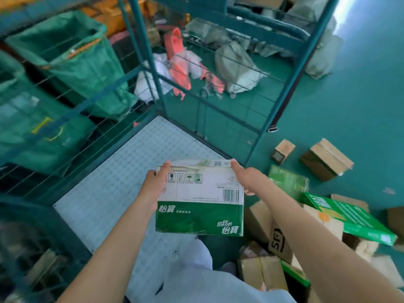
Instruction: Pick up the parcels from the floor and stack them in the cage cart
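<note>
The cage cart (140, 62) stands open, and its studded floor plate (122, 171) lies bare, to the far left of the carton. The green-and-white water carton (200, 200) is held in the air above the near edge of the plate, its long axis running left to right. The left hand (156, 182) and right hand (248, 179) clamp its two short ends. More parcels (328, 159) lie on the floor at the right.

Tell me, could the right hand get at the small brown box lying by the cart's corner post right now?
Probably not yet: the right hand and left hand both grip the green and white carton, and the small brown box lies well beyond it.
</note>
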The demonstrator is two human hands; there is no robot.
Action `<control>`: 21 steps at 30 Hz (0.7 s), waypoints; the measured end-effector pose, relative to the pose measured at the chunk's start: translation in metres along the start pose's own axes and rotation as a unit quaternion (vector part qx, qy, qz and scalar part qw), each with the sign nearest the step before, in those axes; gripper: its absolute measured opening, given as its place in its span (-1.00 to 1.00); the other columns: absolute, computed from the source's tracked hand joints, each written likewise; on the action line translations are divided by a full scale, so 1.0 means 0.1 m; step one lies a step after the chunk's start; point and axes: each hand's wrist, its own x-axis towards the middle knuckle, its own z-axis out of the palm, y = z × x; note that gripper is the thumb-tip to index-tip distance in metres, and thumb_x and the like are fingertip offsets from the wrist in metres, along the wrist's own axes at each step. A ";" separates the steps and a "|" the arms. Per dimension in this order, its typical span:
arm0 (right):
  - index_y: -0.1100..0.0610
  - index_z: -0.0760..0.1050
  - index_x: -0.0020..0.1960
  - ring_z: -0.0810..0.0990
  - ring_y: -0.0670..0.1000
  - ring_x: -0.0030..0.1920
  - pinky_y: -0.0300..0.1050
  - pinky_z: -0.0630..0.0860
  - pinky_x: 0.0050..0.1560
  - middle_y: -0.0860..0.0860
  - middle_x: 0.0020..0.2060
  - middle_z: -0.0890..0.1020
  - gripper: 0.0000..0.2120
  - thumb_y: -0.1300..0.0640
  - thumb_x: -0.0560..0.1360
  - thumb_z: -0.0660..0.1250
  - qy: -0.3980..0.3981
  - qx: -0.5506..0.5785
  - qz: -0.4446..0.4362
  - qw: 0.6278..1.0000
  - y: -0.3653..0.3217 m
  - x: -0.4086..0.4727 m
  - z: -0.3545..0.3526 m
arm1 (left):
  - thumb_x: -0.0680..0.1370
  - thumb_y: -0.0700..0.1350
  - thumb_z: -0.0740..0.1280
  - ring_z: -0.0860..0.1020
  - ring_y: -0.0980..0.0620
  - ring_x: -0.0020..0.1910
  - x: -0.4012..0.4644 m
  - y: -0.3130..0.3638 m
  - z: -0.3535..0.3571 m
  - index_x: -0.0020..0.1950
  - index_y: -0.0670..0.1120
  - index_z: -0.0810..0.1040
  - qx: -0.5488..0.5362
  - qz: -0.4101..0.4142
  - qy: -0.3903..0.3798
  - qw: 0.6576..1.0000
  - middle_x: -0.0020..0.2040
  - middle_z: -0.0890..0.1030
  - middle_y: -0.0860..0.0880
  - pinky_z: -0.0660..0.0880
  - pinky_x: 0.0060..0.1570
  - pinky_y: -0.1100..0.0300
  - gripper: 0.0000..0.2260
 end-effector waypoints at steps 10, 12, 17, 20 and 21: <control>0.26 0.46 0.44 0.62 0.17 0.15 0.13 0.50 0.35 0.24 0.30 0.59 -0.05 -0.48 0.58 -0.21 -0.097 -0.106 -0.060 0.988 -1.33 0.66 0.46 | 0.56 0.41 0.23 0.59 -0.04 0.00 0.50 -0.09 -0.93 0.31 -0.03 0.32 -0.092 -0.050 0.109 0.989 0.12 0.56 -0.04 0.49 -0.23 0.10 -0.42; 0.21 0.47 0.46 0.61 0.17 0.18 0.05 0.48 0.33 0.20 0.30 0.60 -0.05 -0.50 0.57 -0.20 -0.105 -0.113 -0.066 0.986 -1.57 0.79 0.54 | 0.59 0.38 0.22 0.58 -0.02 0.00 0.57 -0.07 -1.07 0.30 -0.04 0.32 -0.110 -0.056 0.123 0.985 0.11 0.57 -0.03 0.46 -0.23 0.11 -0.45; 0.19 0.38 0.54 0.54 0.21 0.32 0.00 0.40 0.21 0.18 0.44 0.51 -0.13 -0.45 0.61 -0.15 -0.129 -0.134 -0.096 0.978 -2.04 1.00 0.69 | 0.58 0.40 0.21 0.53 -0.06 0.16 0.67 -0.11 -1.37 0.33 -0.03 0.33 -0.137 -0.070 0.167 0.974 0.28 0.53 -0.04 0.44 0.03 0.00 -0.43; 0.16 0.34 0.58 0.54 0.21 0.32 0.00 0.37 0.15 0.18 0.49 0.45 -0.16 -0.43 0.63 -0.16 -0.152 -0.141 -0.120 0.971 -2.24 1.11 0.79 | 0.61 0.36 0.20 0.43 -0.04 0.18 0.66 -0.12 -1.45 0.51 -0.06 0.26 -0.151 -0.084 0.197 0.965 0.33 0.43 -0.01 0.34 0.10 0.03 -0.36; 0.16 0.34 0.58 0.55 0.21 0.30 0.01 0.39 0.17 0.18 0.49 0.45 -0.16 -0.42 0.63 -0.17 -0.162 -0.150 -0.127 0.967 -2.31 1.15 0.83 | 0.62 0.35 0.21 0.41 -0.05 0.19 0.68 -0.13 -1.47 0.55 -0.07 0.23 -0.152 -0.089 0.208 0.962 0.38 0.42 -0.04 0.32 0.12 0.03 -0.33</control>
